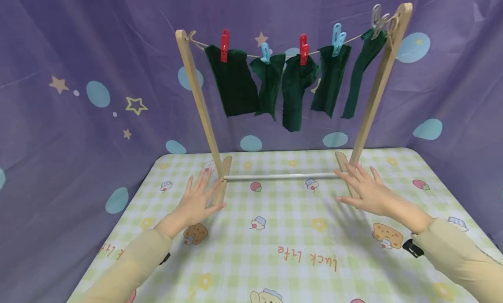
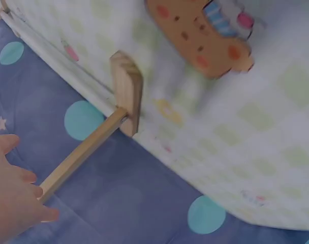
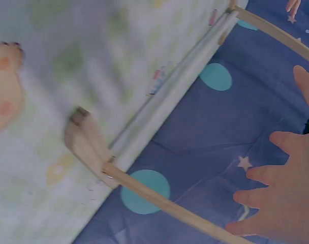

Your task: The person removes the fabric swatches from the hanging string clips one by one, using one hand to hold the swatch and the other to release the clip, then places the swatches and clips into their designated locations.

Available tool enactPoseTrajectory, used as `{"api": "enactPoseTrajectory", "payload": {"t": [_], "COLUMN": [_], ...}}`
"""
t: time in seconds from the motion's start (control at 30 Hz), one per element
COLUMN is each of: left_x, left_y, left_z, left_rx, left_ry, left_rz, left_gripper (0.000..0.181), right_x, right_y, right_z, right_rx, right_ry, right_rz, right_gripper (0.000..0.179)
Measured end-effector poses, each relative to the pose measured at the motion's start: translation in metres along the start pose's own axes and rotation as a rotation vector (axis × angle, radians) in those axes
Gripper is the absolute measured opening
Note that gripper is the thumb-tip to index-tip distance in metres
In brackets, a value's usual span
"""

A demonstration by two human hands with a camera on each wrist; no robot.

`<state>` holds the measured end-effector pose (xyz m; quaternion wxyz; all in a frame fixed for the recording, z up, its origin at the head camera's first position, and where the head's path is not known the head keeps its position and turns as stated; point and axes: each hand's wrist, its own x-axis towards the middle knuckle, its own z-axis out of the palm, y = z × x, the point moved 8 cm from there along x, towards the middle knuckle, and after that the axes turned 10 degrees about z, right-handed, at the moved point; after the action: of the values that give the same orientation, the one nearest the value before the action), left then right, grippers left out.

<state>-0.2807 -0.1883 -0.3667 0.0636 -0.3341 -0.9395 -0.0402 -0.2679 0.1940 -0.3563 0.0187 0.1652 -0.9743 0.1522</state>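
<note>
In the head view my left hand (image 1: pixel 196 203) is spread with straight fingers beside the left foot of a wooden drying rack, holding nothing. On the other side my right hand (image 1: pixel 372 194) is spread the same way near the right foot (image 1: pixel 341 159). Whether either hand touches the rack, I cannot tell. Several dark green cloth pieces hang from the rack's string (image 1: pixel 314 53): a wide one (image 1: pixel 237 87) at left, a narrow one (image 1: pixel 355 82) at right. Red clothespins (image 1: pixel 224 47), blue clothespins (image 1: pixel 338 42) and a grey clothespin (image 1: pixel 379 23) clip them.
The rack's left post (image 1: pixel 200 100) and right post (image 1: pixel 375 89) lean outward, joined low down by a pale crossbar (image 1: pixel 283 177). Beneath is a table with a green checked cloth (image 1: pixel 291 224). A purple curtain (image 1: pixel 98 132) with stars and blue ovals hangs behind.
</note>
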Motion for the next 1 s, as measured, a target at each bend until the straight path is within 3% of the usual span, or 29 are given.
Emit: {"api": "enactPoseTrajectory", "payload": {"t": [0.33, 0.7, 0.87, 1.0], "left_x": [0.026, 0.051, 0.059, 0.066], "left_y": [0.002, 0.005, 0.008, 0.005], "left_z": [-0.042, -0.097, -0.121, -0.136], "left_rx": [0.041, 0.096, 0.055, -0.018], "left_ry": [-0.004, 0.124, 0.193, 0.201], "left_rz": [0.053, 0.125, 0.104, 0.045], "left_gripper": [0.064, 0.059, 0.052, 0.05], "right_x": [0.02, 0.047, 0.058, 0.067], "right_y": [-0.031, -0.062, -0.079, -0.093], "right_z": [-0.04, -0.092, -0.111, -0.126], "right_rx": [0.037, 0.181, 0.241, 0.269], "right_ry": [-0.031, -0.022, 0.001, 0.006], "right_rz": [-0.083, -0.088, -0.119, -0.126], "right_gripper": [0.07, 0.063, 0.057, 0.055]}}
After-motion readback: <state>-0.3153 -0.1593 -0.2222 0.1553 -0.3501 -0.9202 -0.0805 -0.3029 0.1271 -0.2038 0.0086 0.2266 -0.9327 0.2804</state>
